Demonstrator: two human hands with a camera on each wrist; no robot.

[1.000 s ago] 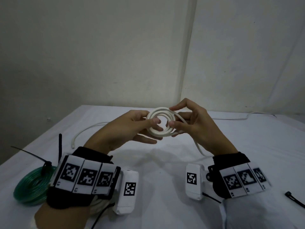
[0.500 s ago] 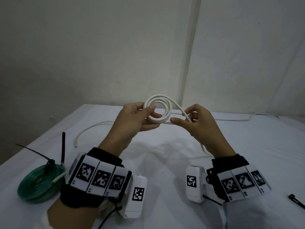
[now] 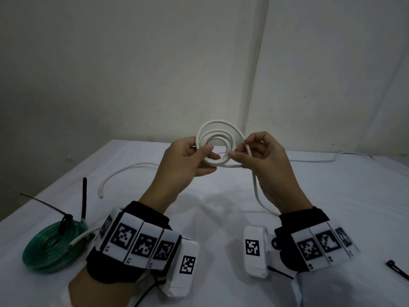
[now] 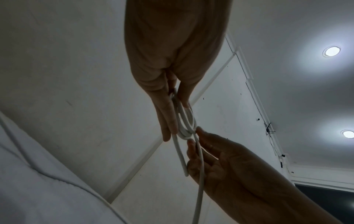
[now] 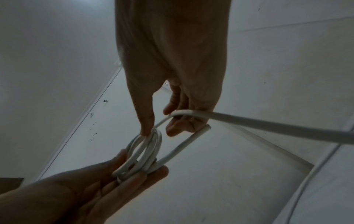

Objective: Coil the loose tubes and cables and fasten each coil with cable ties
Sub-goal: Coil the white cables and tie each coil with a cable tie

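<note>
OK, you're mid-wind on the white cable: a few loops are held up over the table, btwn both hands. Your left hand pinches the coil's left side, thumb in front, fingers behind. Your right hand is curled round the running length, feeding it in at the coil's right edge.

To do this step well, w/ the slack trailing off down to the table:
- Keep the left pinch firm across all loops so none springs out.
- Lay each new turn flat beside the last, same size; don't let it cross.
- Let the cable slide thru the right fingers, no yanking.
- Mind the short free end poking out; tuck it in.

The green tube coil sits tied at the table's left. A spare cable tie lies at the right, prob. for this coil.
</note>
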